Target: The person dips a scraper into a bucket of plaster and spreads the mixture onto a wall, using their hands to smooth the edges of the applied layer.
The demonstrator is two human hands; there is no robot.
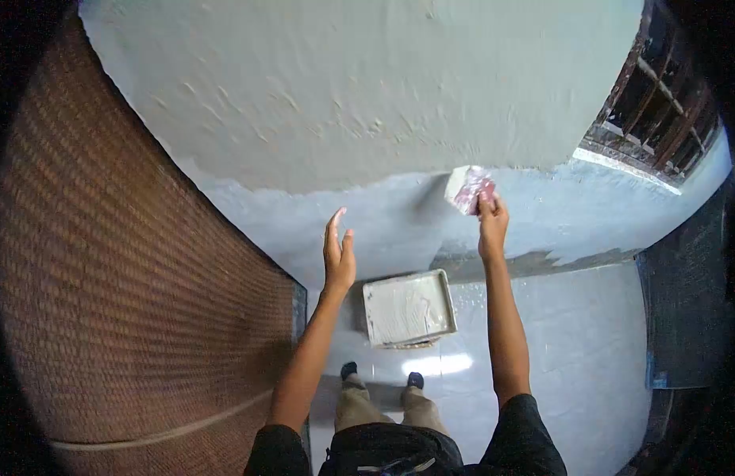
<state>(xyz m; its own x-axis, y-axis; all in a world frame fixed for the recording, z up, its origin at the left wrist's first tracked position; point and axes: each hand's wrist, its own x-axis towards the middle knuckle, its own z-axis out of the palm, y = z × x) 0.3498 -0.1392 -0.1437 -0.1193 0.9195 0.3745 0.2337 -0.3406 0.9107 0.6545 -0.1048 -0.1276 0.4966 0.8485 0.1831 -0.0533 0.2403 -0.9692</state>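
Observation:
My right hand [493, 228] grips a reddish putty scraper [467, 190] by its near edge, fingers and thumb pinched on it. White paste smears its face and covers its far corner. It is held up close to the wall, at the lower border of a fresh pale grey coat [367, 95]. My left hand [339, 258] is raised with nothing in it, its fingers stretched out and the thumb apart, in front of the bluish-white lower wall [383, 210]. Below and between the hands, a rectangular tub [450, 305] of creamy white paste stands on the floor.
A woven brown mat wall [145, 262] rises along the left. At the upper right is a dark barred window [661, 95] with a white sill. Dark sheeting [685, 293] hangs on the right. White specks dot the tiled floor [574, 333] beside the tub. My feet stand just behind it.

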